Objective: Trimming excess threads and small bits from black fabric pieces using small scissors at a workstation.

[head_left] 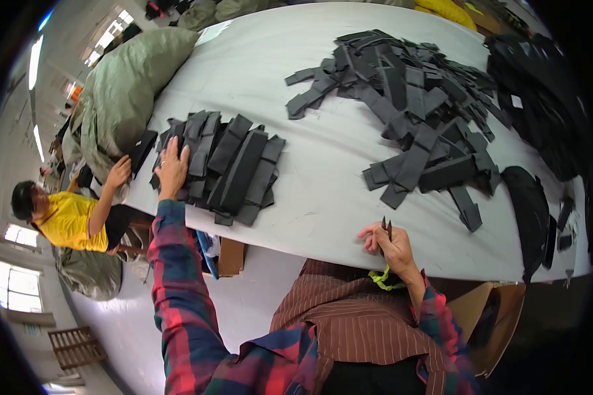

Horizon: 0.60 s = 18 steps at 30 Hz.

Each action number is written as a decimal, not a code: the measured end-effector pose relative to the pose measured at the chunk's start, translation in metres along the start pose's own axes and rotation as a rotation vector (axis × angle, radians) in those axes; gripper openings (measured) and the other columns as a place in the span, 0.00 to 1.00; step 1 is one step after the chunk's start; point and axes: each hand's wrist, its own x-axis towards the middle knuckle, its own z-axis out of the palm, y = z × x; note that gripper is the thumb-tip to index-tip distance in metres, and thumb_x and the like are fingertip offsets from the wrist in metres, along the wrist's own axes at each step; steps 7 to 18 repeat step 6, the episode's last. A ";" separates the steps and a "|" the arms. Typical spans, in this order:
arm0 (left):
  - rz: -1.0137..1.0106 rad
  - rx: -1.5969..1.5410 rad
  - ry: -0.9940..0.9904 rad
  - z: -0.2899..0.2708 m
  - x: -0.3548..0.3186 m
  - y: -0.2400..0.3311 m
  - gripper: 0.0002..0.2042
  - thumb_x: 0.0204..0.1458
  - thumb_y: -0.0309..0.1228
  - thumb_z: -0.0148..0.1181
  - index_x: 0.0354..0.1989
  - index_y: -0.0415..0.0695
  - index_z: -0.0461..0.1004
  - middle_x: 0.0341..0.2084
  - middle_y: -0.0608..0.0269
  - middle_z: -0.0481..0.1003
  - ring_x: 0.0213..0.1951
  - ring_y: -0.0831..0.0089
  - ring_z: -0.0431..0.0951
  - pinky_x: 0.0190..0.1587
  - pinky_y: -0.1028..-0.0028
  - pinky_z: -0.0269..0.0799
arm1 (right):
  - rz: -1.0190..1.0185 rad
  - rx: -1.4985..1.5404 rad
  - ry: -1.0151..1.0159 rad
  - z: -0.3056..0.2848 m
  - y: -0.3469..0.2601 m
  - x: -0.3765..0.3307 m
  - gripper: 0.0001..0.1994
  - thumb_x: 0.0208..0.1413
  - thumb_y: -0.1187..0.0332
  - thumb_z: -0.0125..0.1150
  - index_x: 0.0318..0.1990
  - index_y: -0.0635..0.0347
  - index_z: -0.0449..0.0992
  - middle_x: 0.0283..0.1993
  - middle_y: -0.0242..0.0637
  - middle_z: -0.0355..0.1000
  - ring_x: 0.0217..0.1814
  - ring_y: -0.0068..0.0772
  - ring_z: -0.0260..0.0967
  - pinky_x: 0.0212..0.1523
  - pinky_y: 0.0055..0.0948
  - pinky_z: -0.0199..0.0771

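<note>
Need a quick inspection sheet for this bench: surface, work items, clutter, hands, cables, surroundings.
Surface: pale grey table top, mostly bare in the middle.
Job's things: neat overlapping row of dark grey fabric strips by the left edge; loose heap of dark grey fabric strips on the right; small dark thread snips.
Clutter: black fabric pile at the far right; black curved fabric piece near the front edge.
Hands: left hand rests flat on the neat row; right hand holds the snips at the table edge.
Cables: nothing seen.
Surroundings: large green sack to the left; a person in a yellow shirt seated beside it; cardboard box under the table.
</note>
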 end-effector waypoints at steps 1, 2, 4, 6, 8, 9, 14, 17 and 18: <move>0.031 0.037 0.037 -0.006 0.003 -0.005 0.25 0.58 0.48 0.46 0.63 0.53 0.60 0.64 0.61 0.58 0.64 0.52 0.58 0.57 0.43 0.53 | 0.008 0.023 0.005 -0.001 0.000 0.000 0.19 0.65 0.60 0.45 0.34 0.66 0.78 0.21 0.29 0.67 0.24 0.16 0.63 0.27 0.18 0.63; 0.064 0.071 0.074 -0.010 0.006 -0.008 0.25 0.57 0.47 0.48 0.63 0.54 0.61 0.64 0.61 0.58 0.64 0.51 0.58 0.56 0.41 0.52 | 0.003 0.022 0.038 0.001 -0.003 0.001 0.19 0.65 0.60 0.45 0.34 0.66 0.78 0.21 0.29 0.67 0.24 0.16 0.63 0.27 0.18 0.63; 0.174 0.171 0.200 -0.004 0.007 0.043 0.27 0.54 0.45 0.55 0.62 0.53 0.62 0.64 0.59 0.58 0.65 0.52 0.55 0.57 0.42 0.53 | 0.084 0.031 0.032 -0.007 -0.005 -0.001 0.18 0.65 0.60 0.45 0.34 0.65 0.78 0.21 0.28 0.68 0.24 0.16 0.63 0.27 0.18 0.63; 0.444 -0.206 0.205 0.001 0.009 0.067 0.31 0.49 0.43 0.62 0.62 0.50 0.62 0.65 0.50 0.54 0.67 0.52 0.50 0.56 0.41 0.53 | 0.020 0.105 0.033 -0.004 0.000 0.001 0.18 0.65 0.60 0.46 0.35 0.63 0.78 0.21 0.29 0.69 0.24 0.17 0.64 0.27 0.18 0.64; 0.444 -0.206 0.205 0.001 0.009 0.067 0.31 0.49 0.43 0.62 0.62 0.50 0.62 0.65 0.50 0.54 0.67 0.52 0.50 0.56 0.41 0.53 | 0.020 0.105 0.033 -0.004 0.000 0.001 0.18 0.65 0.60 0.46 0.35 0.63 0.78 0.21 0.29 0.69 0.24 0.17 0.64 0.27 0.18 0.64; 0.444 -0.206 0.205 0.001 0.009 0.067 0.31 0.49 0.43 0.62 0.62 0.50 0.62 0.65 0.50 0.54 0.67 0.52 0.50 0.56 0.41 0.53 | 0.020 0.105 0.033 -0.004 0.000 0.001 0.18 0.65 0.60 0.46 0.35 0.63 0.78 0.21 0.29 0.69 0.24 0.17 0.64 0.27 0.18 0.64; 0.444 -0.206 0.205 0.001 0.009 0.067 0.31 0.49 0.43 0.62 0.62 0.50 0.62 0.65 0.50 0.54 0.67 0.52 0.50 0.56 0.41 0.53 | 0.020 0.105 0.033 -0.004 0.000 0.001 0.18 0.65 0.60 0.46 0.35 0.63 0.78 0.21 0.29 0.69 0.24 0.17 0.64 0.27 0.18 0.64; 0.444 -0.206 0.205 0.001 0.009 0.067 0.31 0.49 0.43 0.62 0.62 0.50 0.62 0.65 0.50 0.54 0.67 0.52 0.50 0.56 0.41 0.53 | 0.020 0.105 0.033 -0.004 0.000 0.001 0.18 0.65 0.60 0.46 0.35 0.63 0.78 0.21 0.29 0.69 0.24 0.17 0.64 0.27 0.18 0.64; 0.444 -0.206 0.205 0.001 0.009 0.067 0.31 0.49 0.43 0.62 0.62 0.50 0.62 0.65 0.50 0.54 0.67 0.52 0.50 0.56 0.41 0.53 | 0.020 0.105 0.033 -0.004 0.000 0.001 0.18 0.65 0.60 0.46 0.35 0.63 0.78 0.21 0.29 0.69 0.24 0.17 0.64 0.27 0.18 0.64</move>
